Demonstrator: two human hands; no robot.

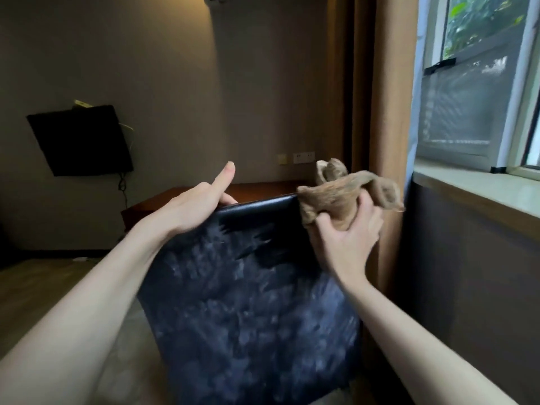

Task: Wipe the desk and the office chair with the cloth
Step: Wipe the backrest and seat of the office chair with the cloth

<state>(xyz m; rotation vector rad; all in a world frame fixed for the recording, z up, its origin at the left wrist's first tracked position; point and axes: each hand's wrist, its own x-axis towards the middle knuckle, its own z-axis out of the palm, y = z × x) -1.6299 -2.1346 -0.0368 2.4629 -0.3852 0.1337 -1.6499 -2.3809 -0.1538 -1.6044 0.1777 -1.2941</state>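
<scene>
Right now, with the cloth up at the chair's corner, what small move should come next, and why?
Probably sweep the crumpled brown cloth down the black leather chair back. The right hand grips it at the back's top right corner, the left hand steadies the top edge, and pale streaks cover the panel below.

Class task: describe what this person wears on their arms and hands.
Both arms are bare as far as the picture shows, with no sleeve in view. The left hand and right hand wear no gloves; no watch, bracelet or ring shows, though the picture is slightly blurred.
</scene>
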